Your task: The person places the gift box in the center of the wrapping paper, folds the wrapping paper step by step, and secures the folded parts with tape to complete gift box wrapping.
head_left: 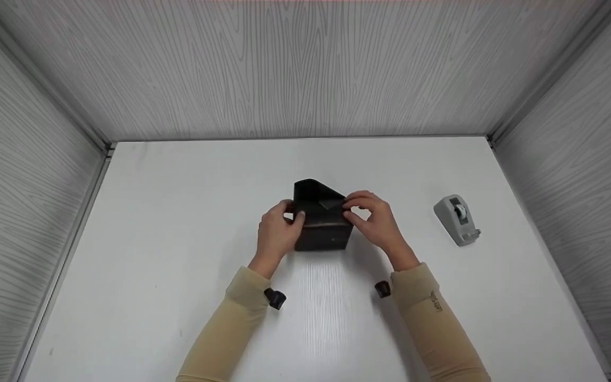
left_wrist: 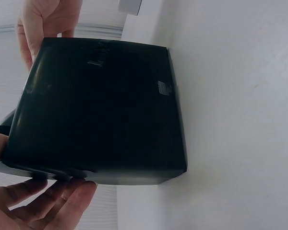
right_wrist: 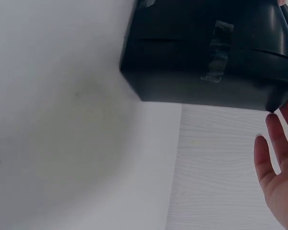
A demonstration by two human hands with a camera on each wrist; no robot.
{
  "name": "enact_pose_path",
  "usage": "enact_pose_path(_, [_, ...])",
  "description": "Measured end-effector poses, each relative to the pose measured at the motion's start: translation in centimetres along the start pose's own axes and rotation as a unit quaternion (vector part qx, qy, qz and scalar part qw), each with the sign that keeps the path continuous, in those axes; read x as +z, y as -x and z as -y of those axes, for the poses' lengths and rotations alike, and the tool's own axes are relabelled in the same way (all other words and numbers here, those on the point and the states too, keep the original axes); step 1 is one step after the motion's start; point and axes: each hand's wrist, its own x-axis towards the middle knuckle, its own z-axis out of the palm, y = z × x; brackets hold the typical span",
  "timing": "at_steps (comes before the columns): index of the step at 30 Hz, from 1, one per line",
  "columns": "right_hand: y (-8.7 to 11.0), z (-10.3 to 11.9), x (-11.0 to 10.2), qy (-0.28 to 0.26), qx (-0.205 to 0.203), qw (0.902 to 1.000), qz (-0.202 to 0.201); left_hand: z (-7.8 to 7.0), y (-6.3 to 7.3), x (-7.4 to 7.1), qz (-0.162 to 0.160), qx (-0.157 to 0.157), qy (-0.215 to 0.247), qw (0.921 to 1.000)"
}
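Observation:
A black box (head_left: 322,239) stands mid-table between both hands, with a slanted flap (head_left: 308,191) raised at its back left. My left hand (head_left: 278,231) grips the box's left side, thumb over the top edge and fingers on the side wall. At the upper right edge, my right hand (head_left: 374,218) pinches the box between thumb and fingers. Its other fingers stick out loosely past the corner in the right wrist view. A strip of clear tape (right_wrist: 218,52) lies across one wall there. The left wrist view shows a small tape piece (left_wrist: 164,88) near the box's bottom edge.
To the right of the box, a grey tape dispenser (head_left: 456,220) with a roll in it stands on the white table (head_left: 178,212). Grey wood-grain panels (head_left: 305,69) rise at the back and on both sides.

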Motion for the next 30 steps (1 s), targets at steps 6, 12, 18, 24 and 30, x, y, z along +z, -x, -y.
enact_pose_path(6, [-1.3, -0.2, 0.5, -0.012, 0.071, 0.9974, 0.008, 0.1, 0.0, 0.1, 0.008, -0.008, 0.006, 0.9999])
enact_pose_path(12, [-2.5, -1.2, 0.2, -0.103, 0.185, 0.9744, 0.077, 0.2, 0.0, 0.2, 0.009, -0.014, 0.004, 0.9999])
enact_pose_path(18, [-3.1, -2.1, 0.2, -0.188, 0.252, 0.9465, 0.073, 0.1, -0.1, 0.2, 0.007, -0.016, 0.007, 0.9998])
enact_pose_path(24, [-3.4, -2.6, 0.3, -0.205, 0.268, 0.9399, 0.051, 0.2, -0.1, 0.3, 0.002, -0.014, 0.007, 0.9999])
enact_pose_path(30, [-3.4, -2.5, 0.3, -0.204, 0.263, 0.9420, 0.041, 0.3, -0.1, 0.3, -0.003, -0.011, 0.003, 0.9999])
